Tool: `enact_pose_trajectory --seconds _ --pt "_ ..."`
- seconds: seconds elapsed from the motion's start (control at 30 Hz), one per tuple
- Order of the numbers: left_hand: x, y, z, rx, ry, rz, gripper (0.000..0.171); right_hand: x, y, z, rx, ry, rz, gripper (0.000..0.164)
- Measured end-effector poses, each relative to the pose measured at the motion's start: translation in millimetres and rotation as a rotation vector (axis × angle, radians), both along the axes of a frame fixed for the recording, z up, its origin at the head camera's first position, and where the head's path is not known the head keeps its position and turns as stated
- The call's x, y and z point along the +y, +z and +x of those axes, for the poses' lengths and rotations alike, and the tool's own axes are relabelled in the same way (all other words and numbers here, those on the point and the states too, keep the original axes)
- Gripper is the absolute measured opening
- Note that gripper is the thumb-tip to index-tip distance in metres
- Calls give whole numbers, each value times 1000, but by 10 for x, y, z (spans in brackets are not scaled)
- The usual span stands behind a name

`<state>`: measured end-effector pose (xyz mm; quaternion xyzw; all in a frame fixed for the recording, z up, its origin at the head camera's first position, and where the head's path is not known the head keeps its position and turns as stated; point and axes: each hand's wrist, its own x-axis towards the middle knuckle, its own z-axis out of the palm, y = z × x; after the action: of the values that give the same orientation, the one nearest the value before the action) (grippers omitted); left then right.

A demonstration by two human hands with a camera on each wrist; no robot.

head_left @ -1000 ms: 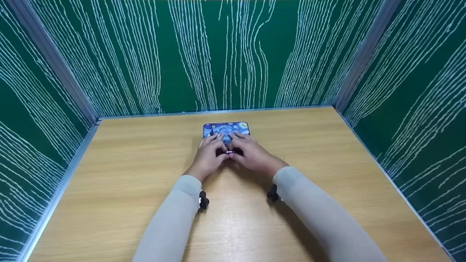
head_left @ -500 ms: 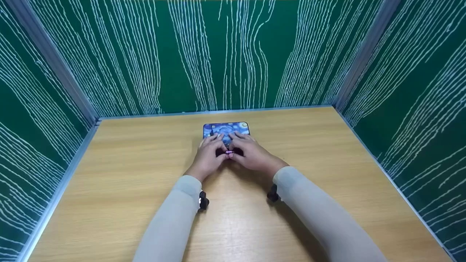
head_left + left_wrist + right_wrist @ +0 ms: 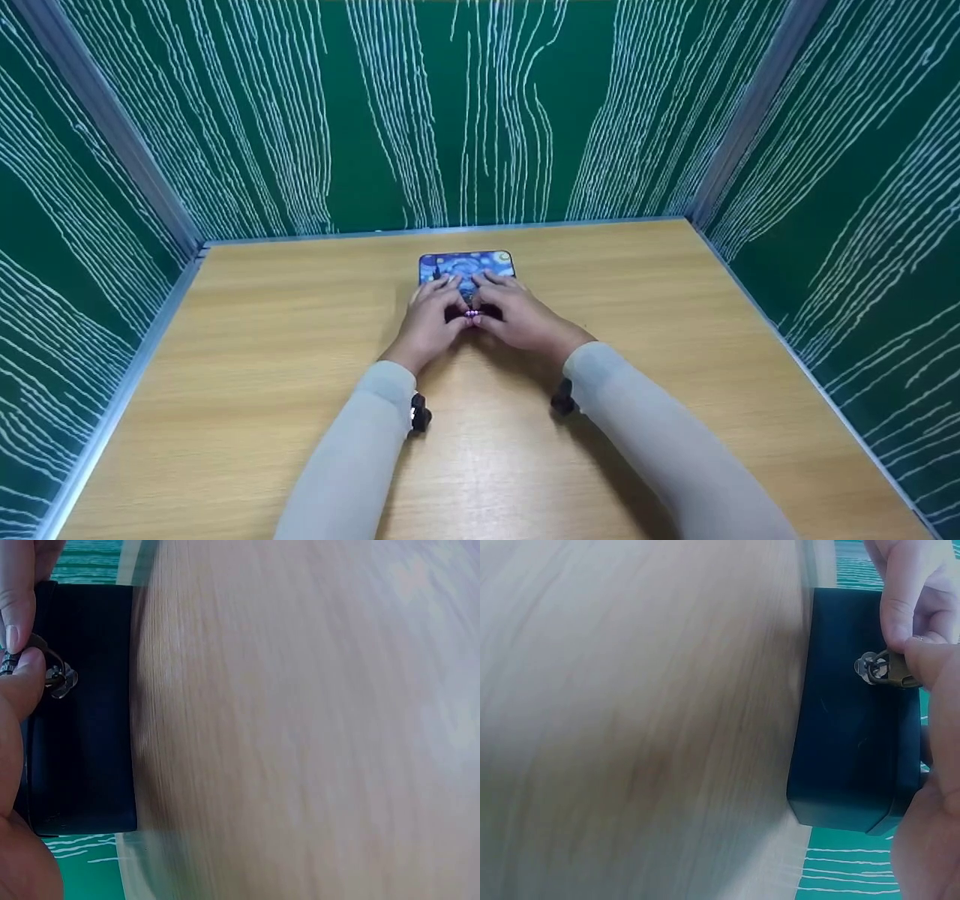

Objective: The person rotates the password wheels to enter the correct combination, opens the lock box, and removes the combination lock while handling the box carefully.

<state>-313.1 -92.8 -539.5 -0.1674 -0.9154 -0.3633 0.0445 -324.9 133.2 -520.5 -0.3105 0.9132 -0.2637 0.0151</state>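
A dark box with a blue swirling painted lid [image 3: 466,264] stands on the table. On its front, a metal hasp [image 3: 865,668] carries a small brass-coloured padlock [image 3: 901,670]. Ridged dials [image 3: 9,664] show on the padlock in the left wrist view. My left hand [image 3: 430,318] pinches the padlock from the left, its fingers lying over the lid. From the right my right hand [image 3: 519,312] pinches it as well, fingers also on the lid. The two thumbs nearly meet at the padlock, and part of its body is hidden behind them.
The wooden table [image 3: 262,375] extends around the box to both sides and toward me. Green panels [image 3: 375,112] with white wavy lines rise behind and at the sides, joined by grey metal posts [image 3: 757,112]. A small black device [image 3: 420,414] sits at my left cuff.
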Motion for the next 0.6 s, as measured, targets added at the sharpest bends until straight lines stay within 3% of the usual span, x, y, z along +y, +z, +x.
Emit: enact_pose_trajectory --seconds 0.17,0.6 --pt "-6 10 13 33 -16 -5 14 -1 5 5 7 14 -9 14" --pt "-7 5 16 22 -4 9 14 -2 16 7 -1 -1 3 18"
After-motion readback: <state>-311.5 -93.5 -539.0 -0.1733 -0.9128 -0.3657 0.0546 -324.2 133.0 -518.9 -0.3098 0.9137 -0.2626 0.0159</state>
